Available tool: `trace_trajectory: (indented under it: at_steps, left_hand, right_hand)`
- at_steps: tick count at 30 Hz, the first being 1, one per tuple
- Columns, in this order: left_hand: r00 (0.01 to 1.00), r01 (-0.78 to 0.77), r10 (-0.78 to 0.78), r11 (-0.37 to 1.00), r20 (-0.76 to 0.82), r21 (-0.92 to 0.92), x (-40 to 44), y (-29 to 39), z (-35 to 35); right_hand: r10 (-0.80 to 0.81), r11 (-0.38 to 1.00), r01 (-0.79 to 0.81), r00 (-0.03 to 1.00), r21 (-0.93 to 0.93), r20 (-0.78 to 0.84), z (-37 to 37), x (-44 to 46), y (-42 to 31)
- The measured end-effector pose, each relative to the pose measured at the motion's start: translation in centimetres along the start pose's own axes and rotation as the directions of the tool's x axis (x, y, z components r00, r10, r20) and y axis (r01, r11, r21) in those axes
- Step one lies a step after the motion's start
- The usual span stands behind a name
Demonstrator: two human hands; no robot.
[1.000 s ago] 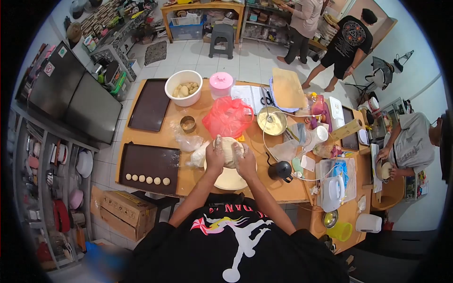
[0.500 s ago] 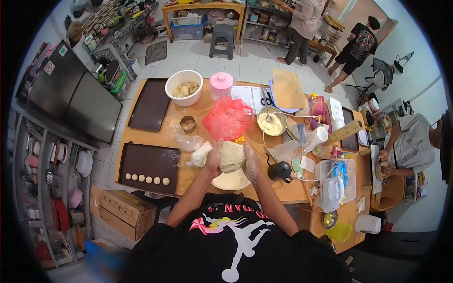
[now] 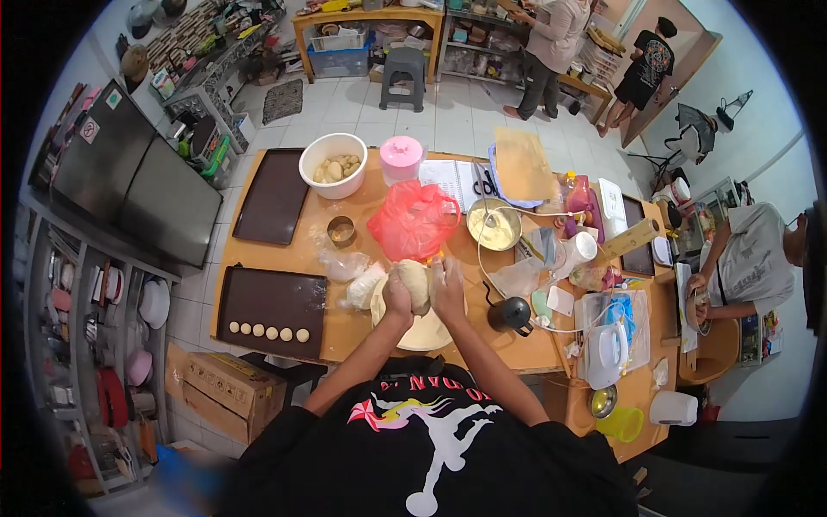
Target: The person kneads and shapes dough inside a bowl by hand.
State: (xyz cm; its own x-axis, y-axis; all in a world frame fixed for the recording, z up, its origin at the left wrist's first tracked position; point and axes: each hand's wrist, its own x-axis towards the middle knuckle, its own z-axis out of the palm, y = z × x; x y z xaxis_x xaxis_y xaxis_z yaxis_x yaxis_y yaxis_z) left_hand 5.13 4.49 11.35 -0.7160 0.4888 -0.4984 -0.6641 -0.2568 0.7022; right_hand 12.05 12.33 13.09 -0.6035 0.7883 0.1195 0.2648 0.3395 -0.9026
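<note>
A lump of pale dough (image 3: pixel 414 287) is held up between my two hands over a round cream-coloured bowl (image 3: pixel 424 334). My left hand (image 3: pixel 398 297) wraps the dough's left side. On its right side, my right hand (image 3: pixel 448 291) grips it with floury fingers. Just beyond the hands lies a red plastic bag (image 3: pixel 413 221). To the left of the bowl are a white floury bag (image 3: pixel 366 287) and a clear plastic bag (image 3: pixel 340 260). A dark tray (image 3: pixel 271 302) at the left carries a row of several small dough balls (image 3: pixel 271 333).
Around are a white tub (image 3: pixel 333 165) of dough pieces, a metal ring (image 3: pixel 341 230), a second dark tray (image 3: pixel 271 196), a pink-lidded container (image 3: pixel 401 158), a bowl of yellow cream (image 3: pixel 494 226) and a dark pitcher (image 3: pixel 510 315). One co-worker (image 3: pixel 754 258) sits at the right; two people stand behind.
The dough was turned and squeezed between my hands, broad half a second ago and narrower now. My right hand moved inward against it. One person at the back walked farther away.
</note>
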Motion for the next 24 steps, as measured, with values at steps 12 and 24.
trace_trajectory:
  at_steps: [12,24]
  left_hand:
    - [0.972,-0.032,-0.012,0.982,0.235,0.184,-0.4,2.3,-1.4]
    - [0.843,-0.509,0.485,0.581,0.231,0.636,-1.1,3.9,-0.2]
  right_hand:
    - [0.087,0.986,-0.109,0.982,0.126,0.169,-1.5,-2.4,-2.1]
    - [0.056,0.998,-0.052,0.993,-0.041,0.106,-1.1,-1.7,-3.7]
